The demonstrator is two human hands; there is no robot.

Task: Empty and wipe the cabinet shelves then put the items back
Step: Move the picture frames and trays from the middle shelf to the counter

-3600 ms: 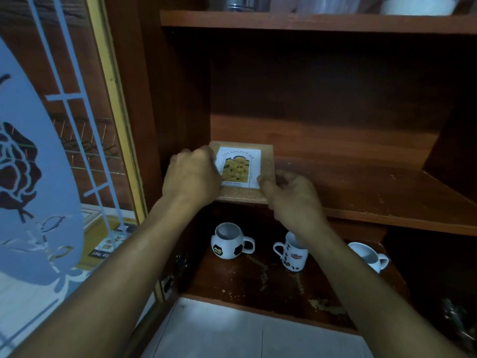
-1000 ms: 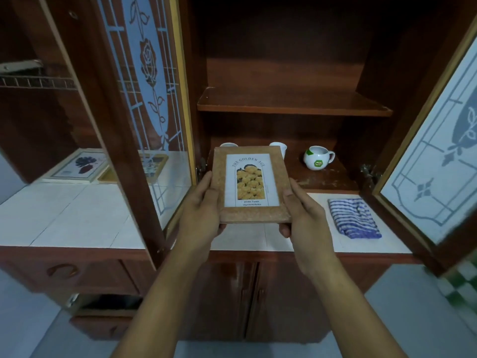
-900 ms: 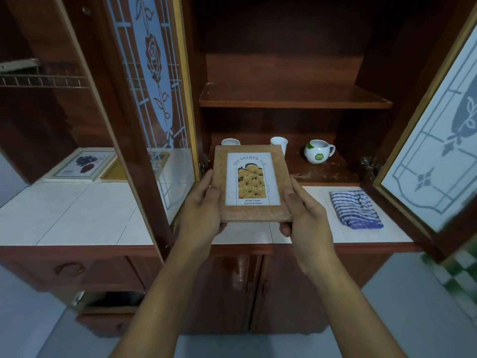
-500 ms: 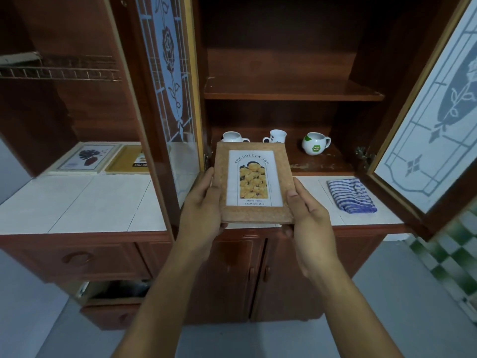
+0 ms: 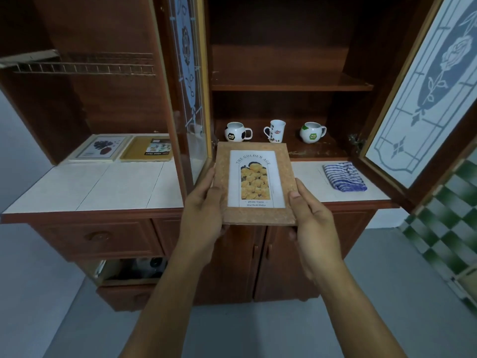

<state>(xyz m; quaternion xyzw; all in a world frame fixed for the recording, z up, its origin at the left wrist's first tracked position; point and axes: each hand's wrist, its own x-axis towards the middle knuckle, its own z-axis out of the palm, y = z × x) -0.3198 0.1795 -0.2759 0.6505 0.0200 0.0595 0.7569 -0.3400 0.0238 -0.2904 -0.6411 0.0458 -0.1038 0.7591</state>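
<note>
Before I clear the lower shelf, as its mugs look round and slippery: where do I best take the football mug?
By its handle, from the front right. The football mug stands upright, its body is round, and the loop juts right into the gap before the middle mug.

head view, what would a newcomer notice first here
A cork-brown photo frame with a yellow flower print is held at the centre between the left hand and right hand. Behind it three mugs stand in a row on the lowest shelf, and a blue striped cloth lies on the white counter to the right.
</note>
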